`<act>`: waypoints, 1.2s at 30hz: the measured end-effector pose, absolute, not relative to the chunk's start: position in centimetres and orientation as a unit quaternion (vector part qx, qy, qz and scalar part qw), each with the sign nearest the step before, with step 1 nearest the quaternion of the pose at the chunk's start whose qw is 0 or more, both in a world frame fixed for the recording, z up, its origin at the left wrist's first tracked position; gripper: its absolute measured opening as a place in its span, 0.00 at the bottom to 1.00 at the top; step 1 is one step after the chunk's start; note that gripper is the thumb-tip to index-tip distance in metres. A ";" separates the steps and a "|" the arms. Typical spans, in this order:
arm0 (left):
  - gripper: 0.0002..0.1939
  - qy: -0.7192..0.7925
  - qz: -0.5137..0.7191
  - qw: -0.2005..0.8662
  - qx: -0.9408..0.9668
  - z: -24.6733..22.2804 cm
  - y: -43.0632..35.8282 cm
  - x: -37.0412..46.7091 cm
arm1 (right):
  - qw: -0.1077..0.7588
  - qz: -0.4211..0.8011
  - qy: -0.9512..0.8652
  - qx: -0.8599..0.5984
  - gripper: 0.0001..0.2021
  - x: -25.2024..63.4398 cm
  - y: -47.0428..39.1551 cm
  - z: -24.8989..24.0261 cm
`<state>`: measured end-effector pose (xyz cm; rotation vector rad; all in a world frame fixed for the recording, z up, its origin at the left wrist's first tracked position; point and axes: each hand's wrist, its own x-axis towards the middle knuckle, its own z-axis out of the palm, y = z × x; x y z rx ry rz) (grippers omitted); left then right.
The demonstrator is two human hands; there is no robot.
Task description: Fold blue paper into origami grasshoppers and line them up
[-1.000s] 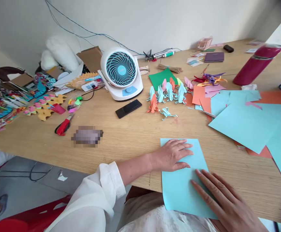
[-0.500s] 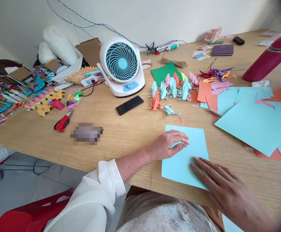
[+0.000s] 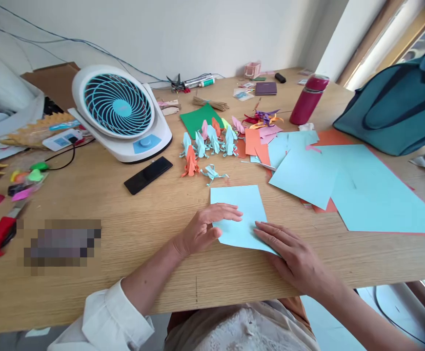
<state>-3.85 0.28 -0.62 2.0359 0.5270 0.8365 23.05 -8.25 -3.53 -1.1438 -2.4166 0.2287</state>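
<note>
A rectangular light-blue paper sheet [image 3: 243, 231] now lies wholly on the pale wood-grained worktop [image 3: 135, 219], set back from the near edge; a second ago its near end hung over that edge toward the person's lap. That shift probably gives the paper firm support throughout, so it can be squared or pressed without sagging.

The left hand [image 3: 201, 226], flat across the paper a second ago, is now turned partly on its side at the sheet's left edge. It grasps nothing: its fingers are loosely bent over the paper and its thumb stands apart. Whether the fingertips touch is not clear. The right hand [image 3: 296, 256] rests its straight fingers together on the near right corner; its thumb is hidden, so a pinch on the edge cannot be told.

The view has swung to the right, bringing a large teal fabric bag [image 3: 398, 107] fully into sight. Just beyond the sheet sits a small light-blue folded-paper figure [image 3: 212, 173], with a cluster of multicoloured folded-paper figures [image 3: 214, 139] behind it. Larger light-blue paper sheets [image 3: 384, 195] overlap to the right, and a flat black phone [image 3: 148, 175] lies to the left, in front of a round white-and-blue fan [image 3: 122, 112].
</note>
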 end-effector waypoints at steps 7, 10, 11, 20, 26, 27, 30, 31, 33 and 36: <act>0.22 0.202 0.298 0.313 0.879 -1.7 0.6 -3.9 | 0.268 0.139 -0.841 -0.448 0.30 23.3 -8.5 -2.8; 0.14 0.199 0.293 0.304 0.884 -2.2 0.5 -3.8 | 0.286 0.151 -0.831 -0.452 0.29 23.6 -8.8 -2.6; 0.14 0.200 0.301 0.308 0.880 -2.2 0.4 -3.7 | 0.298 0.156 -0.821 -0.461 0.29 23.7 -8.9 -2.6; 0.14 0.178 0.354 0.349 0.849 -1.6 -0.4 -3.1 | 0.391 0.277 -0.710 -0.516 0.22 23.9 -8.6 -2.4; 0.19 0.142 0.329 0.345 0.867 -1.4 -0.6 -3.0 | 0.385 0.304 -0.726 -0.482 0.24 24.1 -8.5 -2.3; 0.19 0.139 0.328 0.341 0.870 -1.3 -0.6 -3.0 | 0.386 0.306 -0.729 -0.476 0.25 24.1 -8.5 -2.3; 0.22 0.139 0.306 0.325 0.884 -1.2 -0.6 -3.1 | 0.387 0.320 -0.736 -0.454 0.27 24.3 -8.5 -2.3; 0.22 0.138 0.296 0.316 0.890 -1.2 -0.6 -3.1 | 0.388 0.324 -0.735 -0.451 0.26 24.3 -8.5 -2.3; 0.21 0.136 0.288 0.291 0.902 -1.2 -0.6 -3.1 | 0.390 0.329 -0.733 -0.450 0.23 24.4 -8.5 -2.4; 0.22 0.143 0.291 0.250 0.912 -1.3 -0.6 -3.0 | 0.395 0.330 -0.725 -0.457 0.19 24.3 -8.6 -2.4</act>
